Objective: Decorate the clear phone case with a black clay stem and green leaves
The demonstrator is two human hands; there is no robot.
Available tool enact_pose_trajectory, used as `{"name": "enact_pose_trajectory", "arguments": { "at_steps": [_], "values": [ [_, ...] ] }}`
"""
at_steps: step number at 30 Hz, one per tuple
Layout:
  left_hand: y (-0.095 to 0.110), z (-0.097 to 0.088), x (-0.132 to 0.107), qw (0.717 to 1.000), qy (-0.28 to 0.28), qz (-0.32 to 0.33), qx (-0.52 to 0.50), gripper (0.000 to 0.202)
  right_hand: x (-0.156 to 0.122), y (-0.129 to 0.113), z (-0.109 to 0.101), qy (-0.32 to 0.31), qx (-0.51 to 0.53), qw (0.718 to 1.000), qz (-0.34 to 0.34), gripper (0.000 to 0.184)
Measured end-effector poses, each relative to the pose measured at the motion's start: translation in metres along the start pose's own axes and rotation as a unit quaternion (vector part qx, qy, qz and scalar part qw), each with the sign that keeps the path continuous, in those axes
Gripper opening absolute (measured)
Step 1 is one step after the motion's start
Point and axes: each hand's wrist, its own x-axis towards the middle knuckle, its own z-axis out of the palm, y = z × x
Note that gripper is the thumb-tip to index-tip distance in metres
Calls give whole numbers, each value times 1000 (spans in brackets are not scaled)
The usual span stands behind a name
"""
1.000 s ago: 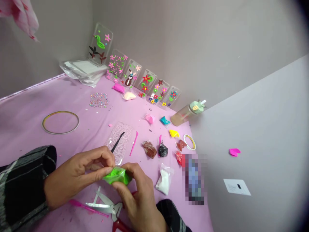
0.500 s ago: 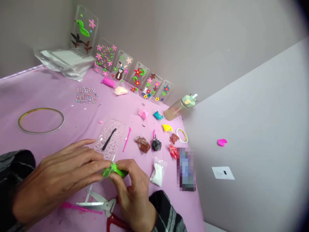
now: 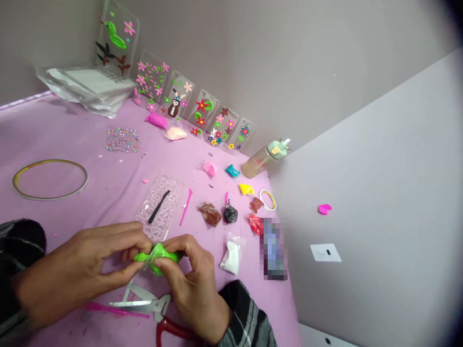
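A small packet of bright green modelling clay is held between both hands, its clear wrap crumpled around it. My right hand grips the packet with thumb and fingers. On its left side, my left hand is closed in a pinch on a bit of green clay that sticks out of the wrap. Just beyond the hands lies a clear patterned phone case with a black modelling tool on it. Below the hands, red-handled scissors lie open, partly hidden by my right hand, near a pink tool.
Clay packets in several colours, such as brown, black and white, lie to the right. Decorated phone cases lean on the wall behind a bottle. A hoop and a gem sheet lie left.
My left hand's fingers have curled from stretched out to a pinch on the green clay. More green clay now shows at the packet's left side. The view has shifted slightly.
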Motion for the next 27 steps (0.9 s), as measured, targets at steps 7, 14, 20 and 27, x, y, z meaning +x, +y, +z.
{"name": "enact_pose_trajectory", "arguments": {
  "at_steps": [7,14,20,27],
  "values": [
    [-25,-11,7,969,-53,-133,-203,27,4,-17,-19,-26,11,998,61,18],
    [-9,14,-10,988,-21,-110,-102,35,10,-27,-20,-132,34,981,137,28],
    [-16,13,-16,998,-19,-10,-58,29,11,-24,-12,-92,118,960,235,42],
    [-13,19,-20,996,2,84,-4,31,14,-21,-12,-97,158,956,226,44]
  ]
}}
